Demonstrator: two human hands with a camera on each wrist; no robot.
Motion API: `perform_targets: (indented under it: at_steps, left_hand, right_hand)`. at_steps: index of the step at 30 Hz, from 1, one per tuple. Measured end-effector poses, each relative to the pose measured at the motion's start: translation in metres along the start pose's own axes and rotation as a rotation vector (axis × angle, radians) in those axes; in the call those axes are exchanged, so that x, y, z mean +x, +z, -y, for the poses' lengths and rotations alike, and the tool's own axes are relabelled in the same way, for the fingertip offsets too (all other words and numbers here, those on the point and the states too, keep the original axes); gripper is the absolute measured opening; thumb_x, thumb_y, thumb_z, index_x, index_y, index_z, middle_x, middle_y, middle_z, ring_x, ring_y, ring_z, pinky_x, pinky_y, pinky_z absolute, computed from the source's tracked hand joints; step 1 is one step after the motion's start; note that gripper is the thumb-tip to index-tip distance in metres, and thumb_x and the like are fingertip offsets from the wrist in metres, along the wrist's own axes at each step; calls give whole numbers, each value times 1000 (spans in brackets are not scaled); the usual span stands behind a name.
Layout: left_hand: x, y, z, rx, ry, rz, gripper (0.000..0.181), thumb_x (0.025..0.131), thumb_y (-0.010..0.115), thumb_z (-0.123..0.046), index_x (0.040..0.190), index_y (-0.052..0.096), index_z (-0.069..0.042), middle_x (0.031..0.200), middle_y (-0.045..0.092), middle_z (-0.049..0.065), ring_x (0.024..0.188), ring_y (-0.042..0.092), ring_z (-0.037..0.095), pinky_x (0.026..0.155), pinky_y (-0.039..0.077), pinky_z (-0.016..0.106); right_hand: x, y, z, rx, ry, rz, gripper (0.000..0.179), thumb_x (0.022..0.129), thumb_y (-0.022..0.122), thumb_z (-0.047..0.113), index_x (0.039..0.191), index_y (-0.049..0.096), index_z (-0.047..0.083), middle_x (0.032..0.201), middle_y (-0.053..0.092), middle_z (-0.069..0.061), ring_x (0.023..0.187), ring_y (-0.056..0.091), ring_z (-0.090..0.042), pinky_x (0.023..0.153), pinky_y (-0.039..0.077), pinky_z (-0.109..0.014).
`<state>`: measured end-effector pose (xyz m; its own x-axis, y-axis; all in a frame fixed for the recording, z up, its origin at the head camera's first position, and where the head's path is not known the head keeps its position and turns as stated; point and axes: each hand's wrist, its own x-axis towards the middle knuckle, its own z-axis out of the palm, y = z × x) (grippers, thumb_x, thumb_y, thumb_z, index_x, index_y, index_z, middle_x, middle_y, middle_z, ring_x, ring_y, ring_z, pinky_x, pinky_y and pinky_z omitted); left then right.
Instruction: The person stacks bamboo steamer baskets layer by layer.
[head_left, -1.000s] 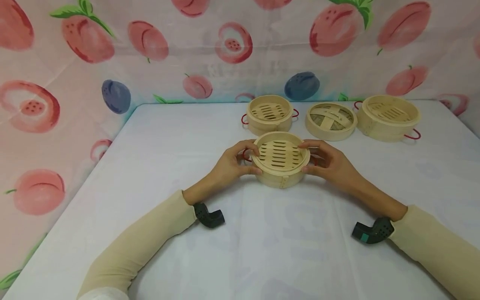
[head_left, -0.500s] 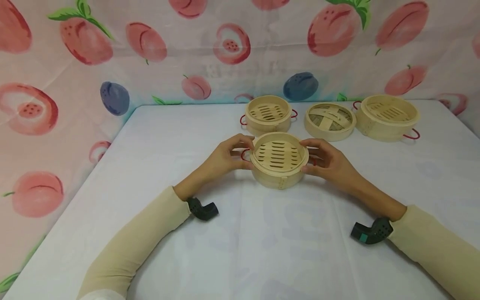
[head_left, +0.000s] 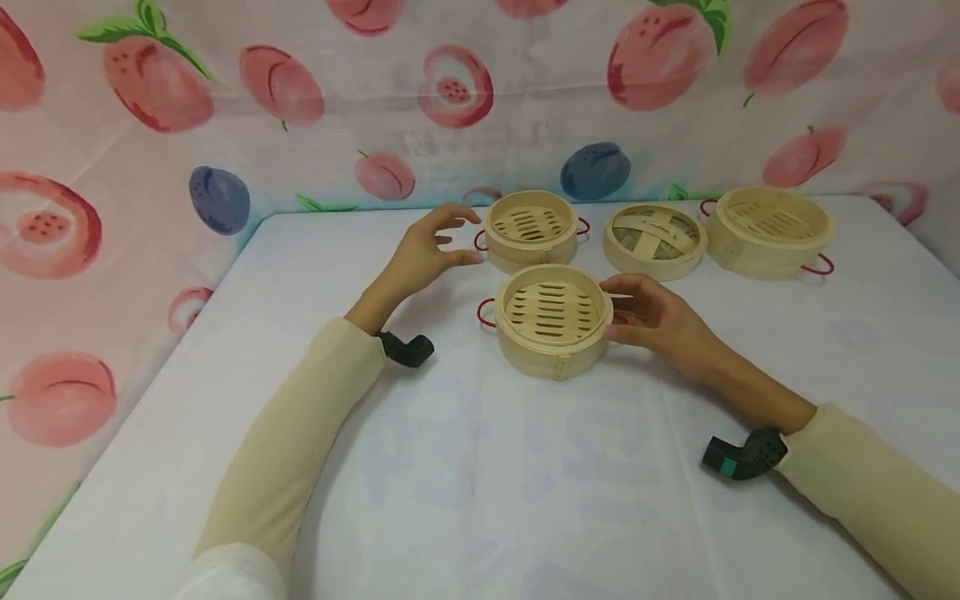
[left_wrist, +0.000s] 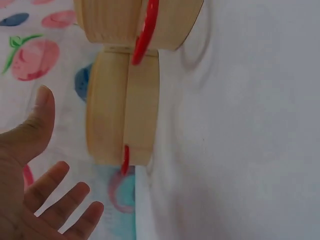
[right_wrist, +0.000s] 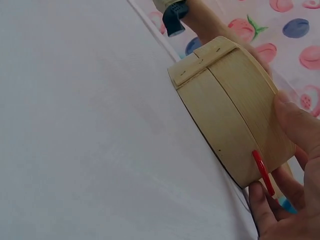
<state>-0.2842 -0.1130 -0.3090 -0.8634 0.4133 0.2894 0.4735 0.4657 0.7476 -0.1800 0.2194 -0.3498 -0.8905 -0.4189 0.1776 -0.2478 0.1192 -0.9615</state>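
In the head view, a round bamboo steamer basket (head_left: 540, 354) with a slatted bottom and red handles stands on the white table. My right hand (head_left: 663, 321) holds its right side, thumb and fingers at the rim near the right handle. Behind it stands a second steamer basket (head_left: 531, 250), also with red handles. Beside that basket's left handle my left hand (head_left: 416, 258) is spread, thumb and fingers apart and holding nothing. The left wrist view shows a gap between my left hand (left_wrist: 40, 180) and the rear basket (left_wrist: 122, 110).
A round bamboo lid (head_left: 654, 250) with crossed strips lies to the right of the rear basket. Beside it, at the back right, is a larger steamer basket (head_left: 768, 242) with red handles. A fruit-patterned cloth (head_left: 517, 125) hangs behind the table.
My left hand has let go of the front steamer basket and moved up and left, to the rear basket's left side. The right hand stays on the front basket, which has barely moved.
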Motion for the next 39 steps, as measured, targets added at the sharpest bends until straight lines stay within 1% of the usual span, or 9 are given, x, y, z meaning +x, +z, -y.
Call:
perform_targets:
  at_steps: [3, 7, 10, 15, 22, 25, 29, 33, 39]
  left_hand:
    - [12, 7, 5, 28, -15, 18, 51, 81, 79, -14, 127, 56, -14, 134, 50, 0, 127, 45, 26, 99, 40, 42]
    - [24, 18, 10, 107, 25, 55, 53, 82, 77, -15, 131, 56, -13, 138, 47, 4, 126, 44, 27, 100, 39, 44]
    - [29, 23, 16, 152, 42, 67, 52, 83, 76, -19, 131, 57, -14, 139, 45, 5, 123, 44, 27, 101, 37, 42]
    - [36, 24, 22, 190, 6, 68, 40, 86, 73, -23, 124, 61, -16, 146, 38, 10, 131, 37, 27, 106, 31, 43]
    - [35, 24, 22, 152, -22, 41, 28, 87, 72, -20, 113, 65, -14, 146, 38, 11, 131, 39, 26, 102, 38, 40]
    - [33, 24, 22, 135, -25, 37, 26, 85, 74, -20, 109, 66, -13, 148, 37, 12, 135, 35, 26, 99, 41, 41]
    - [31, 23, 22, 135, 1, 40, 25, 82, 78, -21, 102, 66, -10, 146, 38, 12, 134, 35, 28, 92, 46, 41]
    - [29, 22, 24, 132, 24, 39, 25, 81, 78, -21, 99, 66, -8, 144, 39, 13, 131, 37, 29, 90, 47, 41]
    - [27, 23, 24, 98, -2, 46, 25, 82, 78, -21, 98, 64, -9, 147, 36, 13, 134, 35, 28, 91, 47, 40]
  right_hand:
    - [0, -1, 0, 3, 24, 5, 51, 89, 66, -1, 134, 44, 4, 135, 43, -12, 125, 45, -22, 92, 46, -23]
    - [0, -1, -3, 34, 35, 10, 49, 89, 65, -1, 133, 44, 4, 134, 44, -12, 125, 45, -23, 87, 50, -25]
    - [1, -1, -4, 93, 41, 15, 47, 90, 63, -2, 133, 45, 4, 134, 44, -13, 125, 45, -22, 84, 51, -26]
    - [1, -2, -5, 135, 41, 18, 46, 91, 61, -4, 132, 45, 4, 134, 44, -13, 124, 46, -22, 83, 51, -26]
    - [1, -3, -7, 167, 21, 26, 45, 91, 59, -6, 133, 44, 1, 133, 46, -15, 123, 46, -21, 84, 50, -25]
    - [1, -4, -6, 171, 19, 30, 45, 91, 59, -6, 133, 44, 1, 132, 46, -15, 123, 47, -21, 82, 51, -25]
    - [1, -5, -5, 158, 30, 31, 44, 92, 59, -4, 133, 43, 0, 132, 46, -15, 123, 47, -21, 81, 52, -26]
    - [1, -5, -4, 160, 38, 28, 44, 92, 60, -3, 133, 44, 1, 132, 46, -15, 122, 47, -20, 80, 52, -27]
    - [2, -6, -6, 167, 41, 29, 43, 92, 59, -3, 133, 44, 1, 132, 46, -16, 122, 48, -21, 80, 53, -28]
